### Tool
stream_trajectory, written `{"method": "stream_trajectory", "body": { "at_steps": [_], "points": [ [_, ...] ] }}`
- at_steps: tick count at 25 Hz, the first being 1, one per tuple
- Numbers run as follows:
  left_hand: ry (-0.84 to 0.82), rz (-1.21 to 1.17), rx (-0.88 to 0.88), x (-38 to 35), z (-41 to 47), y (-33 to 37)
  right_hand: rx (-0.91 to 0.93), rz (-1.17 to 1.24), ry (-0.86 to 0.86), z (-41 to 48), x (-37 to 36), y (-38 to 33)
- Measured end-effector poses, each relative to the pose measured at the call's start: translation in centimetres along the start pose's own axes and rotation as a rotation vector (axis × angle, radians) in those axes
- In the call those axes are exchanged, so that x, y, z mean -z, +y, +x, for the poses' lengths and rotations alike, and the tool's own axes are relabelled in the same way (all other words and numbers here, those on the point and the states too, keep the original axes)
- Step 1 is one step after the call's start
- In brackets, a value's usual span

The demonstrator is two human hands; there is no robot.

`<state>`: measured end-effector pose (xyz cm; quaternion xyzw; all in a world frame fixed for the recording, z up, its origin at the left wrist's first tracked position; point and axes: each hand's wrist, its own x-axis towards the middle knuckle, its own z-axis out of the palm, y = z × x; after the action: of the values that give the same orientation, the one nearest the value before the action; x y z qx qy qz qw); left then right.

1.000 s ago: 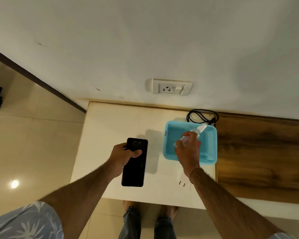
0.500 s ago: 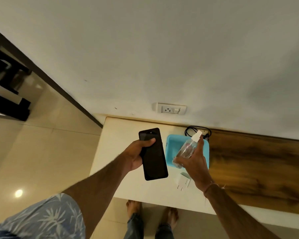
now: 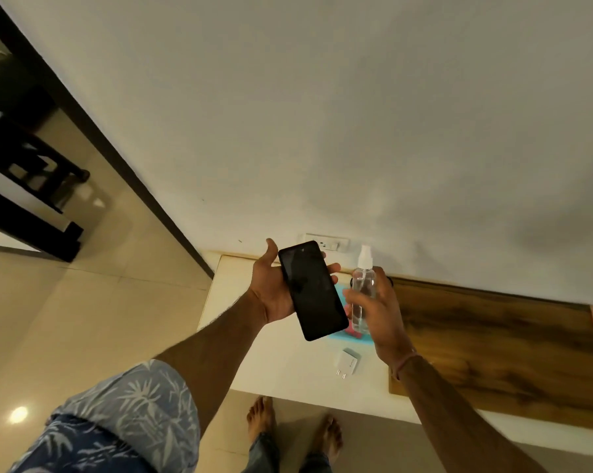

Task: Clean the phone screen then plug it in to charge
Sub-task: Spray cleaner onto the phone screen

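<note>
A white tabletop point(image 3: 271, 356) is seen pushed against a plain pale wall point(image 3: 322, 131), with the wall socket point(image 3: 327, 242) set just above its far edge. To the right of the socket and lower, a wood-grain panel point(image 3: 493, 353) is joined to the white top. Far left of the socket, glossy beige floor tiles point(image 3: 83, 319) and dark furniture point(image 3: 25, 186) are caught. Well below the socket, bare feet point(image 3: 261, 418) are planted at the table's near edge.

Now the phone point(image 3: 310, 290): it is held up in the air directly below the socket, dark screen facing the camera, tilted. It is laid across the palm of the left hand point(image 3: 271, 298); the fingers point(image 3: 334, 268) are curled round its far edge, while the thumb is stuck out free. Just right of the socket, a clear spray bottle point(image 3: 363, 285) is gripped upright in the right hand point(image 3: 382, 312), white nozzle on top, close beside the phone but not touching it.

Below the socket, a blue basket point(image 3: 348, 340) is mostly hidden behind phone and bottle. Something pink-red point(image 3: 351, 332) is glimpsed in it; what it is cannot be told. Just beyond the basket's near side, a white charger adapter point(image 3: 347, 362) is left lying on the tabletop.
</note>
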<state>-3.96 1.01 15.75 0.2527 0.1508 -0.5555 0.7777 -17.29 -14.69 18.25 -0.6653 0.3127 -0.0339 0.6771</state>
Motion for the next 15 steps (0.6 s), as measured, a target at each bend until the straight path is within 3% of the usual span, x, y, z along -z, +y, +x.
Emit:
{"method": "stream_trajectory", "body": {
  "at_steps": [3, 8, 15],
  "points": [
    [0.032, 0.044, -0.014, -2.4, -0.7, 0.7, -0.033, 0.044, 0.018, -1.6, 0.1, -2.5],
    [0.075, 0.162, -0.035, -5.9, -1.4, 1.6, 0.077, 0.068, -0.100, -2.8, 0.2, -6.1],
    [0.135, 0.230, -0.053, -8.5, -2.5, 1.8, 0.268, -0.120, -0.097, -2.8, -1.5, -9.2]
  ]
}}
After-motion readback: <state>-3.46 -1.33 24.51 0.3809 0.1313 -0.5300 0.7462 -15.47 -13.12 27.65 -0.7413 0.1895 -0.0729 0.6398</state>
